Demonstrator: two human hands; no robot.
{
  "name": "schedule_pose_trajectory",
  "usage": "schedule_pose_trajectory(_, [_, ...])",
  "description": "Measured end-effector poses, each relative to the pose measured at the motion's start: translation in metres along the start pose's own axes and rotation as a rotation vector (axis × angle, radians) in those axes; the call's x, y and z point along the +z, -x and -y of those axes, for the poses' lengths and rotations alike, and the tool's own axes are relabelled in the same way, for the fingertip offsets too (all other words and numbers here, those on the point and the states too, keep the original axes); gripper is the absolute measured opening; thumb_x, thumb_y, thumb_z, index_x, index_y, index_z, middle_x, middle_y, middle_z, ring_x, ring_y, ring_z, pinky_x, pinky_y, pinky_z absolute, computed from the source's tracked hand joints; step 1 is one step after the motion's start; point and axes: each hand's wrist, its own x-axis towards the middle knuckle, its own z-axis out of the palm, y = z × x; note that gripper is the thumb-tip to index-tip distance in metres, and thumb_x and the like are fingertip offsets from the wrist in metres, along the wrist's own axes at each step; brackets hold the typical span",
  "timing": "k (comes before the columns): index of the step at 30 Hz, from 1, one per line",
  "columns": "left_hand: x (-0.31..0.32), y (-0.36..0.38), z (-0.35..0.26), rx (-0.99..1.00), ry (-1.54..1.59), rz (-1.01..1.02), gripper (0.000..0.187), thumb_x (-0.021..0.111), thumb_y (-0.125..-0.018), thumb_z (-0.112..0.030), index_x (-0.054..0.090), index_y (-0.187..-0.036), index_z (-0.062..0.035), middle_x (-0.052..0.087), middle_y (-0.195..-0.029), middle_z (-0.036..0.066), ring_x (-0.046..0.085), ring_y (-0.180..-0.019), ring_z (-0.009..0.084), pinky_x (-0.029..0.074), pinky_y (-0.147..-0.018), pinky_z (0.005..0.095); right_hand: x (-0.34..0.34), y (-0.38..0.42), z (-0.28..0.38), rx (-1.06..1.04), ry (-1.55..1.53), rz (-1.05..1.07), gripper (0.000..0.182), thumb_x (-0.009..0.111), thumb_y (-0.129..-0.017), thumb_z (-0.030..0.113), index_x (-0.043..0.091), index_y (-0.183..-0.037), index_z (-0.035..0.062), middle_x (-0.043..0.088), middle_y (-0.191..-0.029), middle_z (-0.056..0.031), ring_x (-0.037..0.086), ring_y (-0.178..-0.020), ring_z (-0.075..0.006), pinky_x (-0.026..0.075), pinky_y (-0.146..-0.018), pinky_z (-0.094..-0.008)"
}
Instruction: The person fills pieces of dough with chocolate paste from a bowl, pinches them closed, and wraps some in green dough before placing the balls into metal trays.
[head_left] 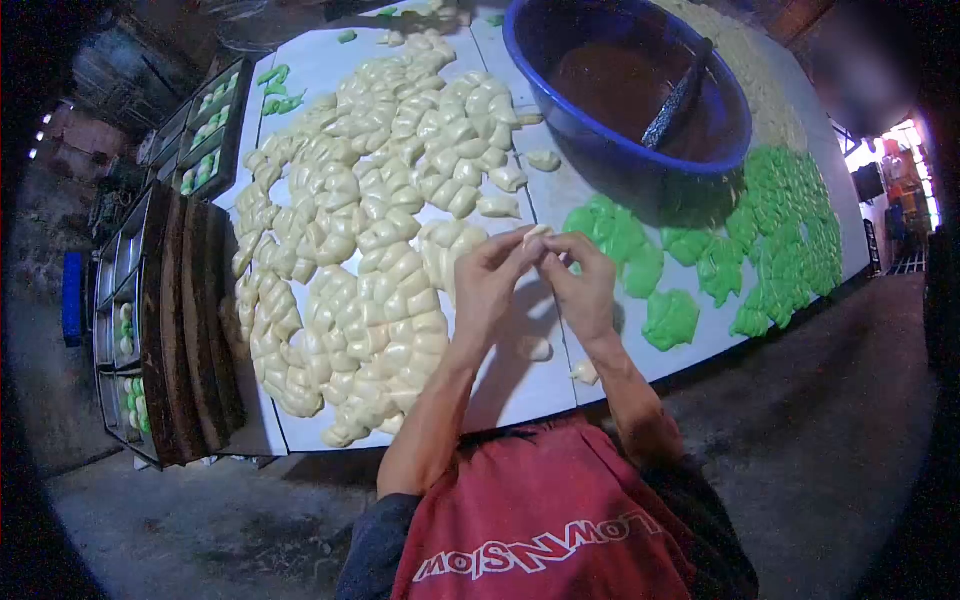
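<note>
Both hands meet over the white table near its front edge. My left hand [490, 280] and my right hand [582, 285] pinch a small cream-coloured piece of dough [538, 234] between their fingertips. To the left, many glossy cream dough pieces [390, 200] lie pressed against one another. Loose cream pieces rest under and beside my wrists, one small lump [585, 372] close to my right forearm. Flattened green dough pieces [670, 318] lie just right of my right hand.
A blue basin [540, 85] with brown filling [610, 90] stands at the back right, a dark-handled tool [680, 95] leaning inside. More green dough [790, 240] covers the right side. Divided trays [180, 330] stand on edge at the left, green and white pieces in their compartments.
</note>
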Motion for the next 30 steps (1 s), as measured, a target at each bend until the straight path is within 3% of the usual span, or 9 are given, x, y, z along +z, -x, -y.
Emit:
schedule_pose_trajectory(2, [-0.007,-0.003,-0.006,-0.171,-0.040,0.030,0.035,0.069,-0.090,-0.026,0.067,-0.111,0.0008,0.067,-0.090,0.004,0.059,-0.074,0.0076,0.046,-0.061,0.0221,0.003,0.003,-0.005,0.193,-0.341,0.044,0.020,0.068,-0.086,0.010,0.068,-0.102,-0.0018,0.068,-0.087,-0.0058,0.061,-0.078,-0.0106,0.050,-0.073,-0.0285])
schedule_pose_trajectory(5, [-0.016,-0.010,-0.015,-0.247,-0.098,0.090,0.036,0.069,-0.089,-0.030,0.066,-0.109,-0.0003,0.066,-0.084,0.002,0.056,-0.066,0.0070,0.044,-0.056,0.0219,-0.013,0.005,0.016,0.191,-0.248,0.194,0.027,0.068,-0.086,0.012,0.066,-0.109,-0.0020,0.067,-0.096,-0.0072,0.062,-0.084,-0.0116,0.050,-0.076,-0.0279])
schedule_pose_trajectory(9, [-0.016,-0.002,-0.024,-0.230,-0.039,0.089,0.034,0.071,-0.087,-0.025,0.065,-0.111,-0.0004,0.067,-0.089,0.004,0.060,-0.073,0.0090,0.048,-0.058,0.0226,-0.013,0.012,0.009,-0.227,-0.032,0.197,0.038,0.072,-0.084,0.011,0.063,-0.120,0.0027,0.062,-0.114,-0.0106,0.061,-0.096,-0.0155,0.050,-0.077,-0.0287])
schedule_pose_trajectory(14, [-0.012,0.009,-0.022,-0.193,-0.022,0.139,0.026,0.069,-0.088,-0.012,0.066,-0.110,0.0004,0.068,-0.100,0.007,0.063,-0.078,0.0108,0.057,-0.066,0.0261,-0.006,0.012,-0.011,-0.327,-0.133,0.003,0.026,0.072,-0.084,0.012,0.065,-0.108,0.0060,0.056,-0.119,-0.0116,0.058,-0.098,-0.0207,0.048,-0.080,-0.0312])
schedule_pose_trajectory(18, [-0.016,0.006,-0.019,-0.186,-0.082,0.211,0.025,0.061,-0.093,-0.009,0.063,-0.117,-0.0015,0.065,-0.092,0.002,0.058,-0.075,0.0059,0.056,-0.063,0.0237,0.019,0.024,-0.006,-0.294,-0.126,-0.221,0.032,0.068,-0.088,0.013,0.055,-0.116,0.0057,0.061,-0.105,-0.0119,0.060,-0.092,-0.0234,0.050,-0.082,-0.0362])
schedule_pose_trajectory(22, [-0.015,0.015,-0.004,-0.176,-0.046,0.262,0.030,0.059,-0.093,-0.011,0.061,-0.121,0.0009,0.064,-0.102,0.004,0.061,-0.085,0.0099,0.055,-0.070,0.0254,0.022,0.019,-0.019,-0.412,0.181,-0.402,0.014,0.066,-0.089,0.017,0.060,-0.097,0.0064,0.063,-0.090,-0.0123,0.062,-0.080,-0.0299,0.050,-0.072,-0.0383])
schedule_pose_trajectory(26, [-0.016,0.023,-0.009,-0.040,-0.265,0.360,0.036,0.069,-0.087,-0.008,0.062,-0.121,0.0001,0.065,-0.098,0.002,0.057,-0.078,0.0056,0.047,-0.065,0.0208,0.011,0.017,-0.018,-0.339,0.210,-0.295,0.017,0.066,-0.089,0.023,0.064,-0.088,0.0065,0.062,-0.073,-0.0107,0.061,-0.063,-0.0277,0.046,-0.056,-0.0371])
schedule_pose_trajectory(27, [-0.017,0.022,-0.015,-0.098,-0.472,0.305,0.033,0.073,-0.084,-0.010,0.067,-0.115,-0.0008,0.067,-0.093,0.001,0.056,-0.076,0.0054,0.046,-0.064,0.0208,0.010,0.018,-0.016,-0.278,0.211,-0.257,0.018,0.066,-0.090,0.024,0.064,-0.090,0.0057,0.062,-0.074,-0.0113,0.061,-0.063,-0.0279,0.046,-0.055,-0.0370])
schedule_pose_trajectory(30, [-0.023,0.016,0.007,-0.075,-0.390,0.200,0.024,0.072,-0.085,-0.012,0.070,-0.105,0.0003,0.067,-0.087,0.001,0.058,-0.077,0.0062,0.047,-0.064,0.0202,0.008,0.018,-0.012,-0.124,0.257,-0.136,0.027,0.065,-0.090,0.026,0.065,-0.105,0.0034,0.067,-0.086,-0.0143,0.065,-0.066,-0.0294,0.049,-0.056,-0.0358])
